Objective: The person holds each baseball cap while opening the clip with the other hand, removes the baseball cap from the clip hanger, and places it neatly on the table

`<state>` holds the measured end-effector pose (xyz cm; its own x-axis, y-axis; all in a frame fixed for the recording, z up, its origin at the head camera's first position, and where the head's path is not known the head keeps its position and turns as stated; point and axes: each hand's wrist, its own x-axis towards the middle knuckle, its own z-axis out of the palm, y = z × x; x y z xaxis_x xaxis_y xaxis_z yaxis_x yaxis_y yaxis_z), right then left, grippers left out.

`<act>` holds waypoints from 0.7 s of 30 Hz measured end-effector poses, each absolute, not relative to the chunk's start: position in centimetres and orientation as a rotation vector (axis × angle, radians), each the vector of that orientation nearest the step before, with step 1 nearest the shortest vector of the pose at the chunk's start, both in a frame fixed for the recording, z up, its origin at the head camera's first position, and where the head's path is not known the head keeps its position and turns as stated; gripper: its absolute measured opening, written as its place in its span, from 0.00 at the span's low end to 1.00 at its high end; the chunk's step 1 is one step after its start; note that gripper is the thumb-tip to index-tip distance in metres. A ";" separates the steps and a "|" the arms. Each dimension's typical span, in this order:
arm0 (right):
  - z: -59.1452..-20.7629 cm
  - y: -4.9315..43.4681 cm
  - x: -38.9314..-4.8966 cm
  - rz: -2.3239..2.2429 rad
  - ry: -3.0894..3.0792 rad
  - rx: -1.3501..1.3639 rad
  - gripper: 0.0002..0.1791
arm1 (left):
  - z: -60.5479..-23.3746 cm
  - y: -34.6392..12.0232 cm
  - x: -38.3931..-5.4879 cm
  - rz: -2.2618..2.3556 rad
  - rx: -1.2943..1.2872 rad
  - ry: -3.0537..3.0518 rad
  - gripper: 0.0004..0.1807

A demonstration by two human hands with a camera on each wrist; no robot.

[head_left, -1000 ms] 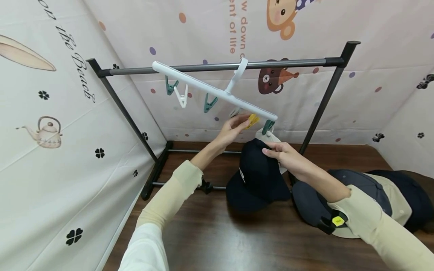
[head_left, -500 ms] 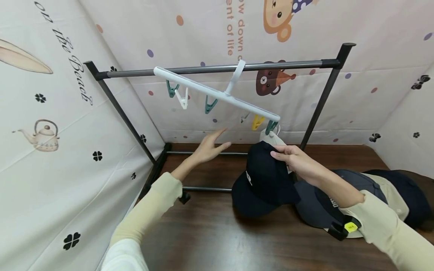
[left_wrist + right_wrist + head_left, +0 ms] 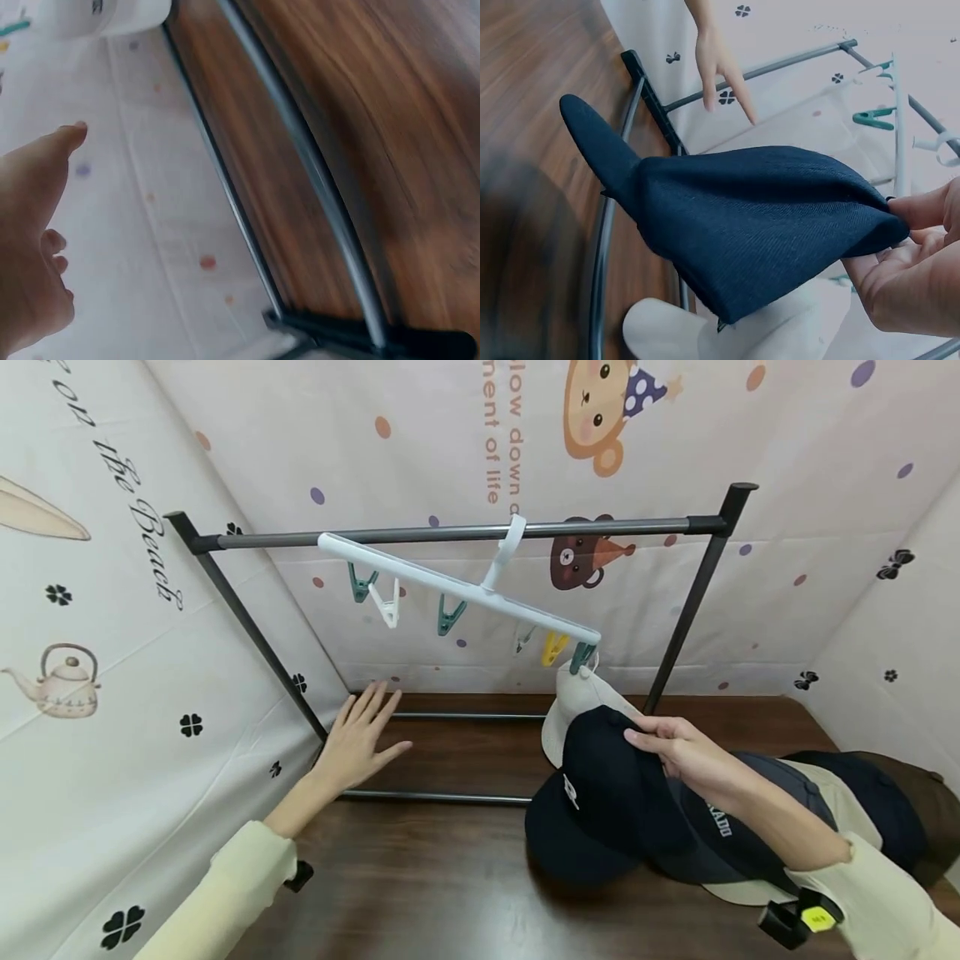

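My right hand (image 3: 686, 756) pinches the crown of a dark navy baseball cap (image 3: 607, 802), which hangs brim down in front of the rack. In the right wrist view the cap (image 3: 750, 225) fills the middle, its cloth bunched at thumb and fingers. My left hand (image 3: 356, 739) is spread with straight fingers at the left of the rack, holding nothing. A white clip hanger (image 3: 450, 583) hooks over the rack's top bar. Its right-end green clip (image 3: 582, 657) bears a cream cap (image 3: 581, 693), partly behind the navy one. Beside it hangs a yellow clip (image 3: 553, 648).
A black metal rack (image 3: 420, 535) stands on the brown wooden floor (image 3: 420, 877). More caps, the nearest a dark grey cap (image 3: 780, 777), lie in a row at the right. Farther left on the hanger are a white clip (image 3: 386, 603) and another green clip (image 3: 448, 615). Printed cloth walls surround the rack.
My left hand has let go of the yellow clip and moved left and down, fingers spreading. My right hand has shifted right and down with the navy cap, uncovering more of the cream cap.
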<state>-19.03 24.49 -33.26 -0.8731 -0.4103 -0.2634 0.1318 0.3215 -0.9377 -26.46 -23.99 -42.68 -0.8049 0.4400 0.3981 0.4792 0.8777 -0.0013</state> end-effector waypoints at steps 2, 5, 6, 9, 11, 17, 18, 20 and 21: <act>-33.6 24.9 -18.8 -1.576 2.142 -0.250 0.37 | -42.7 -25.4 -26.0 -0.145 -0.622 -2.697 0.52; -34.0 25.4 -18.5 -1.554 2.172 -0.232 0.37 | -42.7 -27.1 -25.5 -0.151 -0.561 -2.730 0.53; -34.1 25.6 -18.5 -1.549 2.179 -0.230 0.38 | -42.8 -27.5 -25.4 -0.156 -0.547 -2.737 0.53; -34.2 26.1 -18.5 -1.538 2.204 -0.218 0.38 | -42.9 -28.4 -25.3 -0.167 -0.524 -2.726 0.52; -34.3 26.5 -18.4 -1.551 2.203 -0.218 0.38 | -43.0 -28.7 -25.3 -0.174 -0.521 -2.723 0.51; -34.8 27.7 -18.3 -1.608 2.113 -0.245 0.38 | -43.6 -28.9 -25.2 -0.196 -0.508 -2.759 0.51; -34.8 28.0 -18.3 -1.618 2.087 -0.256 0.38 | -43.7 -28.9 -25.2 -0.192 -0.509 -2.758 0.51; -34.9 28.5 -18.1 -1.634 2.052 -0.256 0.39 | -43.9 -28.9 -25.1 -0.176 -0.517 -2.750 0.51; -34.9 28.8 -18.1 -1.648 2.031 -0.259 0.39 | -44.0 -28.9 -25.0 -0.163 -0.522 -2.744 0.51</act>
